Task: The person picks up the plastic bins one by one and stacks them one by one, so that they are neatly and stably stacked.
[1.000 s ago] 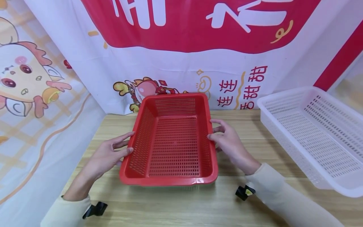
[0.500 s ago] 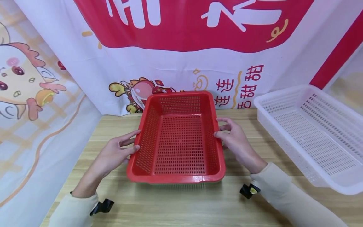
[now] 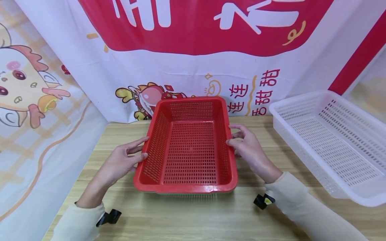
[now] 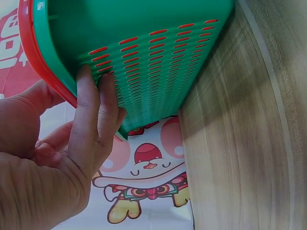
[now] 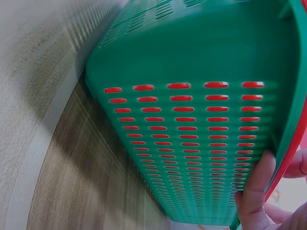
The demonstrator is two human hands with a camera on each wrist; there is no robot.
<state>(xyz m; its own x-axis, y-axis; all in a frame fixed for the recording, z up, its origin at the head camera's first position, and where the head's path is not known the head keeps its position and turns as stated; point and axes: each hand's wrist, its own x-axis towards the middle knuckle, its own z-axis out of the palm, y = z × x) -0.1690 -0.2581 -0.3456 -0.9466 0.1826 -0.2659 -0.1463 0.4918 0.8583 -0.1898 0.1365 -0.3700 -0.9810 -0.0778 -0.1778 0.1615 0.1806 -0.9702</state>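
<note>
A red perforated plastic basket [image 3: 185, 188] sits nested inside a green basket of similar shape, its red showing through the slots of the green basket [image 4: 144, 26] in both wrist views. My left hand [image 3: 122, 160] grips the left rims, thumb on the red edge and fingers underneath against the green wall. On the opposite side my right hand [image 3: 248, 147] holds the rims the same way, with fingertips on the slotted green side [image 5: 192, 62]. The stack's base is at or very near the tabletop; contact is hard to judge. No contents show in the red basket.
A white perforated basket [image 3: 313, 150] stands on the wooden table [image 3: 181, 221] at the right. Behind the table hangs a printed white and red cloth [image 3: 187, 73], close to the far end of the stacked baskets. Another patterned cloth [image 3: 60, 160] borders the left side.
Both hands have shifted the stacked baskets slightly to the right since one second ago, while the camera view also shifted a little. Over the last half second almost nothing moves.
</note>
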